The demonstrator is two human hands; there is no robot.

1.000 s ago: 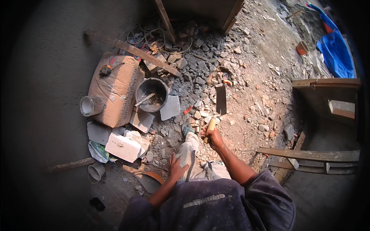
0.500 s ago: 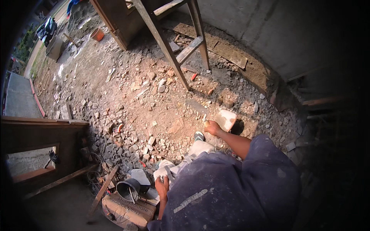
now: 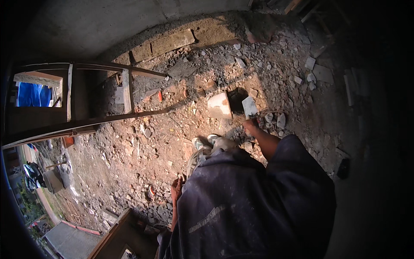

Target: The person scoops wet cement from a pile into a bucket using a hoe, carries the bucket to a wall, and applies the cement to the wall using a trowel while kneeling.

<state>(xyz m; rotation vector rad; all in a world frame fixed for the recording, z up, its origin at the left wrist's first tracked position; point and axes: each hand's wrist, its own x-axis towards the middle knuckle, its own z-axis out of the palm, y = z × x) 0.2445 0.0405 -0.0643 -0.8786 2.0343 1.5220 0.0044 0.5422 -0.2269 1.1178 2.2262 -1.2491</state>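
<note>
My right hand (image 3: 250, 127) grips the handle of a trowel (image 3: 249, 106) with a pale, flat blade. The blade is beside a dark patch at the wide end of a pale, bucket-shaped container (image 3: 220, 105). Whether that patch is the container's mouth or its shadow, I cannot tell. Low by my left side, my left hand (image 3: 176, 188) hangs near my trouser leg. Its fingers are loosely bent and apart, and nothing shows in them. My shoes (image 3: 202, 142) stand on the rubble just short of the container.
Broken stone and brick rubble (image 3: 146, 131) covers the ground. A wooden ladder (image 3: 127, 90) stands at the left, with a long board (image 3: 172, 41) along the far wall. Pale slabs (image 3: 322, 73) lie at the right. A framed panel (image 3: 118, 235) rises at the lower left.
My view has turned to the right. The trowel has come from the container's near left side round to its right, by the dark patch. My left hand has moved away from my knee.
</note>
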